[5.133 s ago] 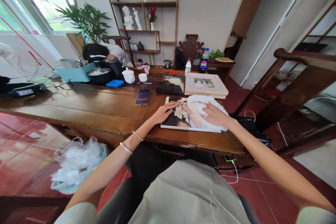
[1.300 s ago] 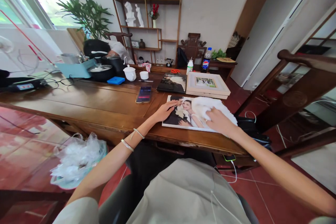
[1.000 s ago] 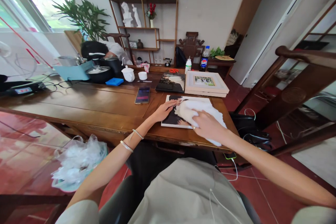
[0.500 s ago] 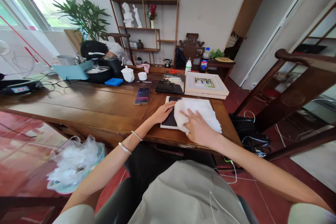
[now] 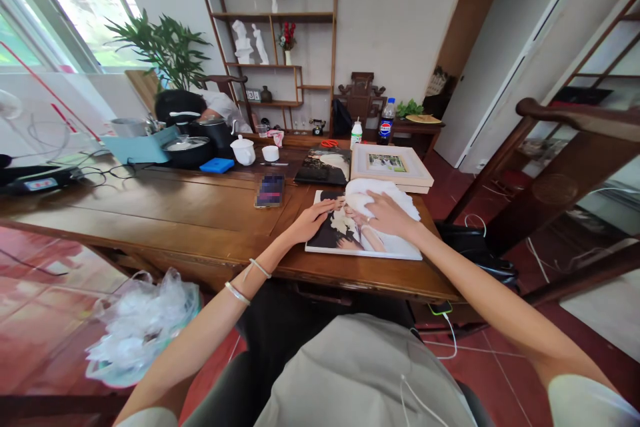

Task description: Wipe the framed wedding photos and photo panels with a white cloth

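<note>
A photo print on a thin white-edged panel point(image 5: 350, 240) lies on the wooden table in front of me. My left hand point(image 5: 311, 220) rests flat on its left side, fingers stretched out. On the upper right of the panel, my right hand point(image 5: 389, 215) presses a bunched white cloth point(image 5: 361, 196) against the surface. The cloth hides the print's upper right part; the lower part, dark with pale figures, is uncovered.
Behind the panel lie a dark photo album point(image 5: 325, 167) and a cream framed picture point(image 5: 413, 170). A phone point(image 5: 270, 191) is to the left, with a white teapot point(image 5: 243, 150) and cup point(image 5: 271, 153) beyond. A cola bottle point(image 5: 386, 123) stands at the back.
My right hand has pushed the cloth up and away from me, uncovering the print's lower part. My left hand stays on the panel's left side.
</note>
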### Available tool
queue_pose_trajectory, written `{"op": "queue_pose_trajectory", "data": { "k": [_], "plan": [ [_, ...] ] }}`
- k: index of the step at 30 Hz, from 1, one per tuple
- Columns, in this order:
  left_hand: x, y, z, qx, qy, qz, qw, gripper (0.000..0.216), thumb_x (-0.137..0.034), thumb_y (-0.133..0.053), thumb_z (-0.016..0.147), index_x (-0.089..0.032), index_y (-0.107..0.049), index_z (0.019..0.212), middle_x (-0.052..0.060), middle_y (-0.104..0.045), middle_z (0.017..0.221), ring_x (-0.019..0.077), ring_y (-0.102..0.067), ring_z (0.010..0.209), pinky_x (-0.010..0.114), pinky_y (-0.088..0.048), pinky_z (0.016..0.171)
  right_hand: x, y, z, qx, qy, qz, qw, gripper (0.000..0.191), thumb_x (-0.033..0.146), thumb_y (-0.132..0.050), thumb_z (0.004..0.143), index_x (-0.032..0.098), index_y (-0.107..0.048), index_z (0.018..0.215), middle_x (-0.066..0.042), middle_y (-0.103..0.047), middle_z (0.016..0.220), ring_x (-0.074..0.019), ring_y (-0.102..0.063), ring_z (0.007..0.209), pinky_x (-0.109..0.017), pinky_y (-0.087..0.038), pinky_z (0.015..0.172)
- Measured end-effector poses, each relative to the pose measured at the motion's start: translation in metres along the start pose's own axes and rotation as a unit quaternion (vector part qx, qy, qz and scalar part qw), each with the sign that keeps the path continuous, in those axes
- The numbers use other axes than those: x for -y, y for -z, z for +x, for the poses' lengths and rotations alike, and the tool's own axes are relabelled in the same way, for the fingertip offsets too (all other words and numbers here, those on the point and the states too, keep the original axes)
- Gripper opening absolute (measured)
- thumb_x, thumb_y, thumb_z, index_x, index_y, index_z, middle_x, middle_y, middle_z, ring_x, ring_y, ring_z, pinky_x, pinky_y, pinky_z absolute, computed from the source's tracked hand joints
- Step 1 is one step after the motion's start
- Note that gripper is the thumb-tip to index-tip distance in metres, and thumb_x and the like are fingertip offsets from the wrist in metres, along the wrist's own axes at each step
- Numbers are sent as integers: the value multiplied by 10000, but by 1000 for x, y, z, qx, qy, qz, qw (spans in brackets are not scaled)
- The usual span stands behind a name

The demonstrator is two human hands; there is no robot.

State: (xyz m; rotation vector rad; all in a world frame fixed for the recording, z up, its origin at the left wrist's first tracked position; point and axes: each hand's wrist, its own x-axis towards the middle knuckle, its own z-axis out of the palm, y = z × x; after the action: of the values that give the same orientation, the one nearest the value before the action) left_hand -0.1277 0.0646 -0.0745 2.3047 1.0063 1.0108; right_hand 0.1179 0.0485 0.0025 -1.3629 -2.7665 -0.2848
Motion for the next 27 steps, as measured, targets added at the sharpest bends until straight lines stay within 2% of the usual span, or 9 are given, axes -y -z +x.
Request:
{"op": "queue_pose_trajectory", "data": {
  "k": [3,7,9,12,15,19,22,24,27],
  "plan": [
    [0,-1,-1,-2,5,1,1000,416,-270,-359,930,-191,-554,1289,46,-507,1389,201,-389,1347,427,-253,1160,11,1,-7,1,10,-6,1000,313,201,-459,883,50,-677,1048,-264,-509,1342,-345,-404,1317,-510,-326,1028],
    [0,-1,-1,-8,8,-4,1000,411,-294,-377,928,-197,-563,1282,47,-502,1394,204,-396,1342,412,-259,1159,51,9,-47,5,59,25,998,258,164,-522,803,114,-710,973,-189,-398,1462,-390,-318,1361,-586,-288,1044],
    [-1,0,-1,-3,7,-5,1000,415,-296,-375,931,-195,-555,1291,52,-496,1399,204,-397,1341,412,-257,1159,71,13,-69,17,70,44,996,239,170,-559,766,119,-717,938,-185,-348,1492,-406,-268,1381,-605,-254,1064],
    [-2,1,-1,5,7,-5,1000,428,-293,-358,938,-195,-533,1316,52,-474,1417,200,-382,1350,409,-246,1163,81,14,-85,14,72,67,995,223,154,-571,735,135,-719,901,-154,-333,1507,-381,-242,1399,-583,-233,1095],
    [-2,1,0,5,7,-7,1000,425,-289,-358,935,-208,-538,1312,40,-475,1417,200,-377,1354,410,-245,1163,60,8,-78,-5,45,72,996,249,150,-546,762,133,-712,946,-160,-412,1461,-331,-305,1385,-523,-252,1110],
    [-3,2,0,12,6,-10,1000,417,-294,-357,939,-216,-549,1301,31,-488,1406,199,-376,1354,411,-244,1162,4,-5,-45,-23,-32,36,999,327,245,-463,884,55,-670,1051,-264,-494,1360,-330,-405,1328,-504,-283,1084],
    [-5,3,0,14,9,-9,1000,413,-299,-364,940,-214,-552,1298,34,-487,1407,201,-380,1352,407,-248,1161,-29,-12,-26,-18,-45,28,998,381,303,-384,942,69,-645,1092,-244,-498,1367,-317,-381,1346,-508,-294,1065],
    [-7,3,0,11,12,-10,1000,411,-305,-369,940,-209,-558,1292,39,-496,1399,205,-388,1347,408,-251,1160,-34,-12,-23,-16,-48,26,998,392,310,-369,949,70,-645,1089,-242,-490,1374,-310,-359,1360,-502,-292,1065],
    [-6,2,-1,2,11,-20,1000,412,-319,-373,939,-214,-562,1289,37,-510,1386,210,-392,1344,415,-251,1160,-17,-6,-37,-13,-46,20,999,324,225,-437,895,55,-667,1045,-258,-478,1378,-335,-340,1366,-523,-274,1068]
  ]
}}
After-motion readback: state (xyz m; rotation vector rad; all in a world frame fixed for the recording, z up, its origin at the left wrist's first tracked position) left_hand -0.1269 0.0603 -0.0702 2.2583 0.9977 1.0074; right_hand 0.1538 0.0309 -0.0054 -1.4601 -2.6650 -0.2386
